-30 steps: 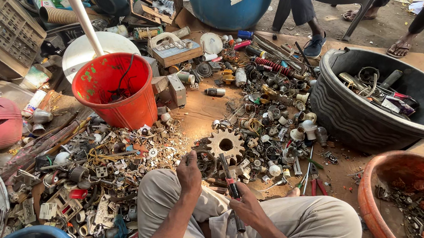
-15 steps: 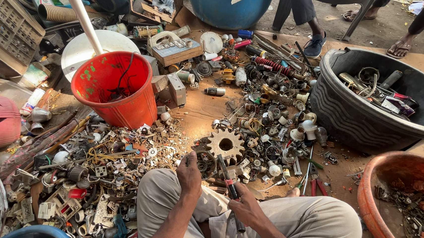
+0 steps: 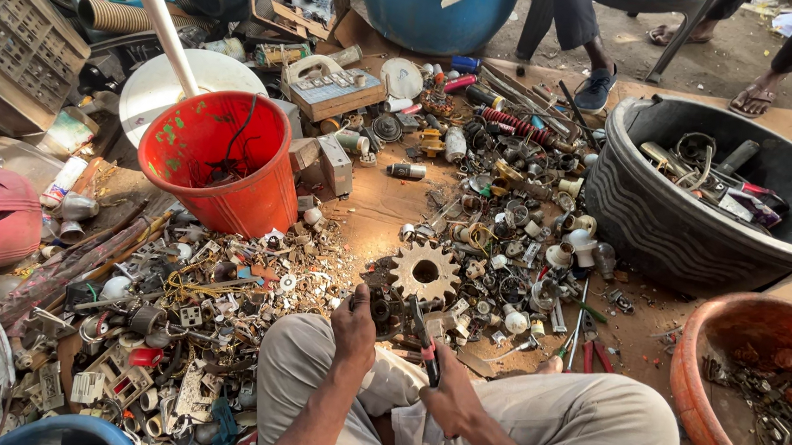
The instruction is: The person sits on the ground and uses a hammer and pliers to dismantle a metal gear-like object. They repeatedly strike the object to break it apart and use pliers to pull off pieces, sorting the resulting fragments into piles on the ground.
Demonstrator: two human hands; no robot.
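I sit on the ground with my knees apart. My left hand [image 3: 354, 326] grips a small dark round metal part [image 3: 386, 311] just in front of my knees. In my right hand [image 3: 452, 396] is a hand tool with a red and black handle [image 3: 427, 342], its tip at that part. A metal gear wheel [image 3: 424, 272] lies on the cardboard just beyond my hands, among scattered scrap pieces.
A red bucket [image 3: 219, 159] with a white pipe [image 3: 159, 20] stands at the left. A black tub [image 3: 685, 210] of scrap sits at the right, an orange basin [image 3: 728, 385] nearer. A blue barrel [image 3: 439, 12] and other people's legs [image 3: 585, 41] are behind. Red-handled pliers [image 3: 592, 343] lie by my right knee.
Both hands stay at the same spot with only slight shifts; the tool tip remains at the part in my left hand.
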